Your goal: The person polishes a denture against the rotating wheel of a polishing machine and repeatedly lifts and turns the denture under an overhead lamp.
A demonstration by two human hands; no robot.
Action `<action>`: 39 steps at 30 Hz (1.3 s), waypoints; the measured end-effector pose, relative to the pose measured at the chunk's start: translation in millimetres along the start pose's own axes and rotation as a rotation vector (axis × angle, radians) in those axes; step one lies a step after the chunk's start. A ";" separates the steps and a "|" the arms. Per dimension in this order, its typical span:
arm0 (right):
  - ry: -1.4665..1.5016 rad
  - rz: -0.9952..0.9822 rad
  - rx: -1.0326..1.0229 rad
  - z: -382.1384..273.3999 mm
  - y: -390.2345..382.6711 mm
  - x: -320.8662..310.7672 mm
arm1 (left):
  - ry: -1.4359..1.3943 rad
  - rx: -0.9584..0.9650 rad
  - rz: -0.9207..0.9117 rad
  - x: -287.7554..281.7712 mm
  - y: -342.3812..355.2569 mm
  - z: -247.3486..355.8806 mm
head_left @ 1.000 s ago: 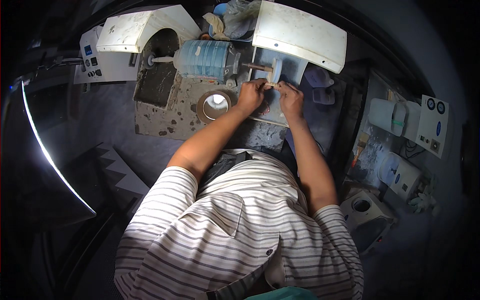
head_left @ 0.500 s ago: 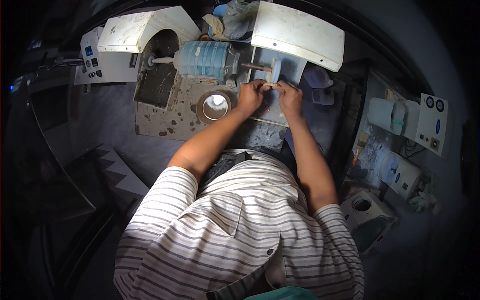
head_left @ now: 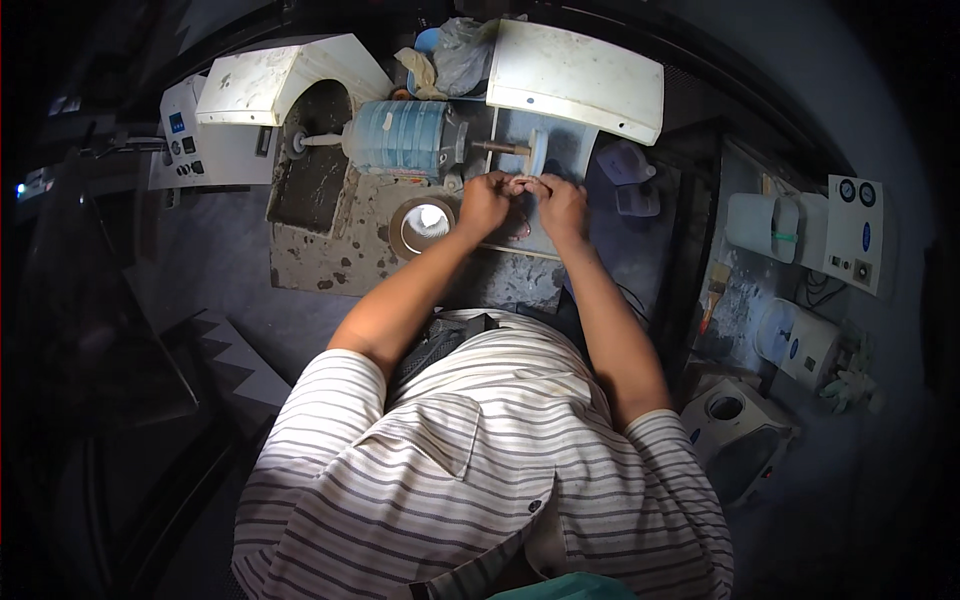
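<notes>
My left hand [head_left: 486, 205] and my right hand [head_left: 561, 212] meet at a small pale pinkish piece [head_left: 522, 184], pinched between their fingers just below a pale wheel [head_left: 537, 150] on a brown spindle [head_left: 502, 147]; whether it touches the wheel I cannot tell. The wheel sits in a grey-blue tray [head_left: 572, 160] under a white hinged hood [head_left: 574, 78]. A small pink object [head_left: 519, 231] lies in the tray below my fingers. A blue plastic jug body [head_left: 395, 135] encloses the middle of the spindle machine, left of the wheel.
A second hood [head_left: 252, 85] stands over a dirty trough [head_left: 305, 205], beside a control panel [head_left: 188, 135]. A round container [head_left: 402, 225] is left of my hands; bags [head_left: 463, 55] lie behind. At right are plastic containers [head_left: 623, 163], a brush [head_left: 713, 295] and machines [head_left: 810, 350].
The whole view has shifted slightly. My hands, still pinching the piece, have moved a little left relative to the wheel. A bright glint at the far left has vanished.
</notes>
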State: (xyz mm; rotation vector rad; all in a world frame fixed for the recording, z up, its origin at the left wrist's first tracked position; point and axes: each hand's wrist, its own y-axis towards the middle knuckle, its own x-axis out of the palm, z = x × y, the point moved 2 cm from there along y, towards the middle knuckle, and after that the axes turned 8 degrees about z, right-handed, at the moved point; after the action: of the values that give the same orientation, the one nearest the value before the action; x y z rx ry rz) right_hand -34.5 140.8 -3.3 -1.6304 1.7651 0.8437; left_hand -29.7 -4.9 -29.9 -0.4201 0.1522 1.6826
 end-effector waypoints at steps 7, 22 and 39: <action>0.399 0.157 -0.320 -94.9 -11.2 -64.6 | 0.095 0.464 0.182 -92.9 -22.5 68.0; 0.492 0.153 -0.707 -213.6 -18.7 -90.2 | -0.509 0.490 0.434 -178.0 -73.5 111.6; 0.503 0.133 -0.676 -203.8 -33.8 -79.2 | -0.447 0.447 0.259 -177.2 -65.9 89.1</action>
State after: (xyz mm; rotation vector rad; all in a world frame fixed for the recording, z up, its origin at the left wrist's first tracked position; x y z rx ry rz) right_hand 5.3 30.0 184.0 -2.3367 2.0739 1.2746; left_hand 36.1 -128.7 125.1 0.3241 0.2513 1.8883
